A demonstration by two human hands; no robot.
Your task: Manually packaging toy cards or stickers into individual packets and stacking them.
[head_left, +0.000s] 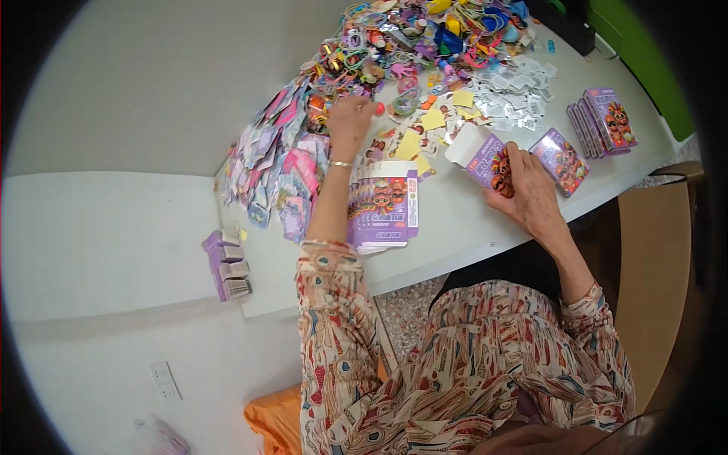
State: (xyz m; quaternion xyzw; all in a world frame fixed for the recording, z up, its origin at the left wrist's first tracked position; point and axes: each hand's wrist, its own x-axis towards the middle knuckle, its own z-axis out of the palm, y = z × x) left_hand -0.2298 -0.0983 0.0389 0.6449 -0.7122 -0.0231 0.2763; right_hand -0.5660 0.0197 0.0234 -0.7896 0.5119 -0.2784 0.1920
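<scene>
Purple and cartoon-printed, the box [485, 164] (its white flap [465, 144] open) is gripped by the right hand [525, 188]; the left hand's [351, 123] grip I cannot tell.

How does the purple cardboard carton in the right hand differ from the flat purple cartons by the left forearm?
The purple cardboard carton is opened into a box, white flap out; the flat purple cartons lie collapsed. The carton is single, in the right hand; the flat cartons overlap in a stack on the white table. Both share purple printing with cartoon figures.
</scene>
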